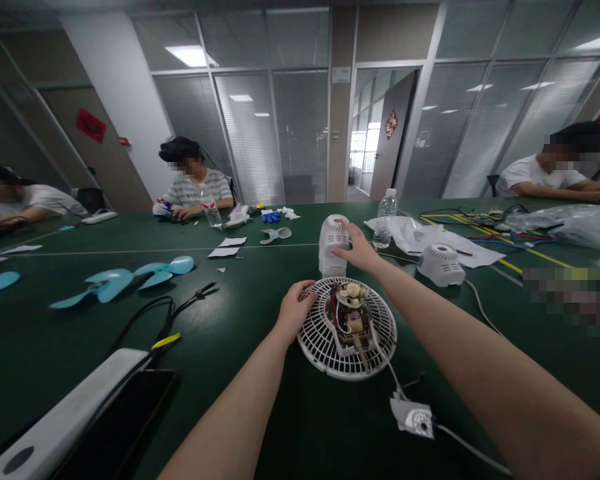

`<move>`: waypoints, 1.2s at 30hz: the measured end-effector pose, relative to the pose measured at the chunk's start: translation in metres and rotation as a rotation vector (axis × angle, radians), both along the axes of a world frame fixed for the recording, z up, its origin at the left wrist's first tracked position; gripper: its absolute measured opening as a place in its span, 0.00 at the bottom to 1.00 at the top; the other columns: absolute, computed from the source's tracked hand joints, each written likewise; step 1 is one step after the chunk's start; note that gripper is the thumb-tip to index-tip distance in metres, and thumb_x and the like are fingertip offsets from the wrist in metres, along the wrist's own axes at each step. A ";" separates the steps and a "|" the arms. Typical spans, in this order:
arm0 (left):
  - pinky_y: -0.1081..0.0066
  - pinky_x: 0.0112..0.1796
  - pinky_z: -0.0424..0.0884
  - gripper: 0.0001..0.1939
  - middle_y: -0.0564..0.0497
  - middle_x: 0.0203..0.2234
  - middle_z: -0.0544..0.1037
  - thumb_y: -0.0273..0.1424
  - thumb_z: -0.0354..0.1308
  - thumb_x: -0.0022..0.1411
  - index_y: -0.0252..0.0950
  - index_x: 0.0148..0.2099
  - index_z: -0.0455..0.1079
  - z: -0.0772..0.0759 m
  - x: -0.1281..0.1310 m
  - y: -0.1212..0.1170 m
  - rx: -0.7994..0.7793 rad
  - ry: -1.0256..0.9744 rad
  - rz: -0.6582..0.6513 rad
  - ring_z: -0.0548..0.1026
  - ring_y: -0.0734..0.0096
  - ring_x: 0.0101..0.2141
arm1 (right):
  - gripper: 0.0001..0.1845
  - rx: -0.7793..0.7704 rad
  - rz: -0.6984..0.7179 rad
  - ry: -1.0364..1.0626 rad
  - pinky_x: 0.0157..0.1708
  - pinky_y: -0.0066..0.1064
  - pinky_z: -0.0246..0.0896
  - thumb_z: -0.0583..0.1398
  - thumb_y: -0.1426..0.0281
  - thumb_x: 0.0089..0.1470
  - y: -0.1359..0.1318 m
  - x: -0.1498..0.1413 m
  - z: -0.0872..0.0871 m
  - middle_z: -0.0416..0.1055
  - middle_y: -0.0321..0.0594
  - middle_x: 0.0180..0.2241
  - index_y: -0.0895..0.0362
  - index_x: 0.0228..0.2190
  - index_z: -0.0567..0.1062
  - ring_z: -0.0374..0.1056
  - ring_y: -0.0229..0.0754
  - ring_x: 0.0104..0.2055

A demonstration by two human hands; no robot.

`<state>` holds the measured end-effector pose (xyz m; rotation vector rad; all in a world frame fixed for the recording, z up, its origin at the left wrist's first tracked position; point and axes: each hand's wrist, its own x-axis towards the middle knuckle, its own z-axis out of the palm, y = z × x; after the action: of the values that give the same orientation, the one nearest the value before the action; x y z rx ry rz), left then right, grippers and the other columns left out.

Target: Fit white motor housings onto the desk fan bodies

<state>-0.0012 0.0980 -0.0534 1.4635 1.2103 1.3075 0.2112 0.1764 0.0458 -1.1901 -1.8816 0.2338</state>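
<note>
A round white fan grille (320, 360) lies on the green table before me, with the exposed fan motor (354, 323) and its wires in the middle. My left hand (296, 310) grips the grille's left edge, fingers curled at the rim. Just behind the grille stands a white plastic motor cover (331, 250) with vent slots. My right hand (360, 248) is closed on this cover's right side, fingers near its top and thumb lower down. From the motor a white cable runs to a small white control box (413, 417) at the front right.
Another vented white cover (441, 265) sits at right, near a water bottle (386, 217) and crumpled white sheets (473, 252). Blue fan blades (111, 283), a phone (125, 423) and a long white device (65, 417) lie at left. Several people sit around the table.
</note>
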 end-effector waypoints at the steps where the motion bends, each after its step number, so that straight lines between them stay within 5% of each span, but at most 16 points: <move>1: 0.59 0.53 0.67 0.15 0.48 0.43 0.80 0.30 0.63 0.56 0.41 0.47 0.75 0.000 0.000 0.001 0.001 0.001 0.001 0.75 0.58 0.47 | 0.38 0.002 0.009 0.000 0.64 0.56 0.47 0.66 0.67 0.48 0.004 -0.002 0.000 0.57 0.45 0.62 0.49 0.59 0.59 0.48 0.55 0.67; 6: 0.59 0.54 0.66 0.14 0.48 0.43 0.79 0.29 0.62 0.56 0.41 0.47 0.75 -0.002 0.000 0.002 0.005 -0.008 0.004 0.75 0.59 0.47 | 0.30 0.033 0.008 0.031 0.59 0.54 0.57 0.64 0.71 0.48 0.011 -0.001 0.000 0.65 0.46 0.55 0.52 0.54 0.65 0.61 0.54 0.59; 12: 0.59 0.53 0.67 0.15 0.48 0.42 0.79 0.30 0.62 0.56 0.39 0.47 0.75 -0.002 0.001 0.001 0.004 -0.039 -0.004 0.76 0.60 0.46 | 0.30 0.115 -0.060 0.135 0.56 0.54 0.62 0.62 0.68 0.52 0.001 0.002 0.011 0.61 0.46 0.58 0.50 0.56 0.62 0.64 0.54 0.57; 19: 0.58 0.51 0.69 0.17 0.46 0.42 0.78 0.31 0.64 0.55 0.38 0.48 0.74 0.000 0.001 -0.002 0.016 -0.090 -0.013 0.76 0.61 0.43 | 0.30 0.105 0.031 0.477 0.50 0.54 0.69 0.61 0.61 0.56 -0.071 0.018 0.025 0.62 0.41 0.59 0.41 0.58 0.58 0.70 0.52 0.50; 26: 0.59 0.45 0.73 0.21 0.46 0.38 0.79 0.34 0.64 0.55 0.37 0.51 0.71 0.002 0.003 -0.006 0.019 -0.128 -0.023 0.78 0.63 0.38 | 0.30 -0.008 0.147 0.599 0.58 0.51 0.62 0.61 0.62 0.57 -0.168 0.021 0.002 0.61 0.39 0.61 0.39 0.59 0.58 0.59 0.52 0.62; 31: 0.59 0.42 0.75 0.23 0.44 0.38 0.79 0.36 0.60 0.59 0.36 0.56 0.66 0.000 0.004 -0.007 0.013 -0.082 -0.072 0.79 0.61 0.37 | 0.32 -0.066 0.209 0.553 0.55 0.52 0.64 0.60 0.61 0.58 -0.177 0.018 -0.023 0.56 0.42 0.63 0.39 0.61 0.55 0.64 0.52 0.58; 36: 0.53 0.57 0.62 0.15 0.44 0.51 0.73 0.33 0.61 0.58 0.38 0.48 0.72 0.009 0.002 -0.010 0.148 0.094 0.094 0.70 0.56 0.54 | 0.33 -0.011 0.165 0.392 0.54 0.54 0.63 0.60 0.61 0.58 -0.175 0.024 -0.033 0.57 0.43 0.63 0.41 0.62 0.55 0.65 0.53 0.56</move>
<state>0.0012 0.0881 -0.0441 1.6057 1.2795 1.4309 0.2349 0.0016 0.0127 -0.9172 -1.6316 0.5292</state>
